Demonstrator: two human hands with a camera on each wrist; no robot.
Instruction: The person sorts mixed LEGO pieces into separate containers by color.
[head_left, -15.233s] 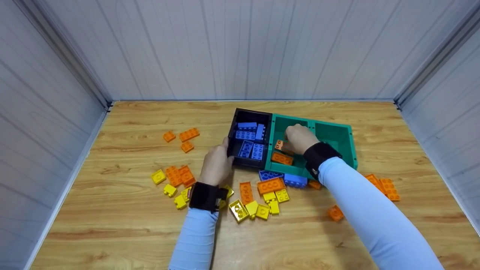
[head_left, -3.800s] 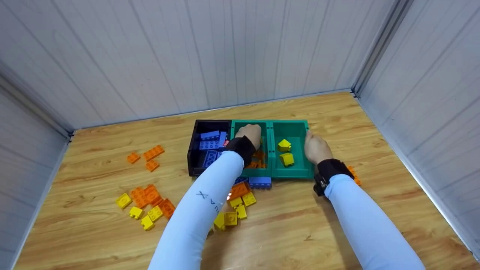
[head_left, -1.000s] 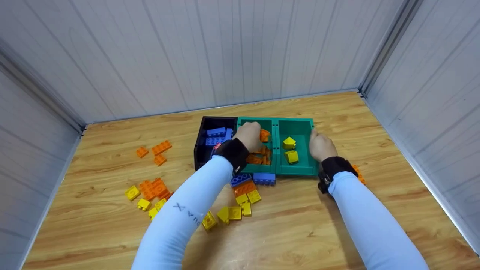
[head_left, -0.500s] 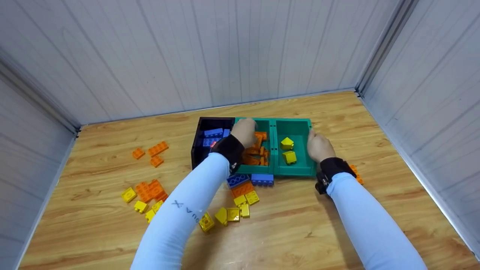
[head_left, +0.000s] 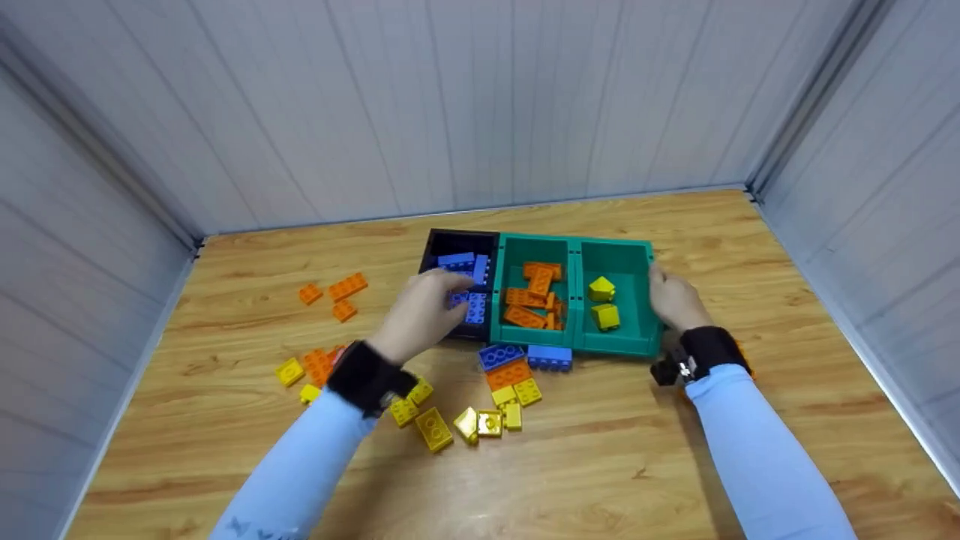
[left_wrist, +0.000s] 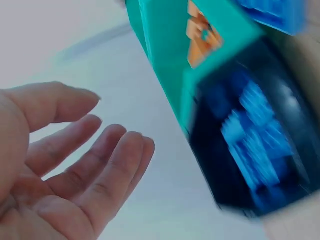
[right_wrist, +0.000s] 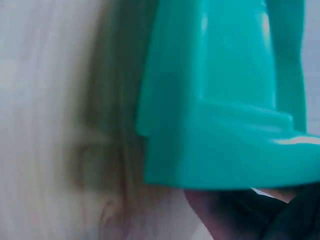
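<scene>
My left hand [head_left: 420, 315] hovers at the front left of the black bin [head_left: 427, 262], overlapping its near corner in the head view. In the left wrist view its fingers [left_wrist: 115, 170] are spread and loosely bent, with nothing between them. The black bin holds several blue bricks [head_left: 456, 260]. Joined to it, the middle green bin [head_left: 514, 337] holds several orange bricks [head_left: 540, 281]. The right green bin [head_left: 619, 346] holds two yellow bricks [head_left: 606, 316]. My right hand [head_left: 679, 300] grips the outer side wall of that bin; its fingers are mostly hidden in the right wrist view.
Loose yellow bricks [head_left: 433, 430] and an orange brick [head_left: 510, 373] lie before the bins, beside two blue bricks [head_left: 550, 357]. More orange bricks [head_left: 348, 286] lie at the left. An upright panel [head_left: 480, 112] stands behind the wooden table [head_left: 585, 480].
My left hand has left the middle bin and moved left and nearer, its fingers loosened. Since the oldest frame, more orange bricks lie in the middle bin and two yellow ones in the right bin.
</scene>
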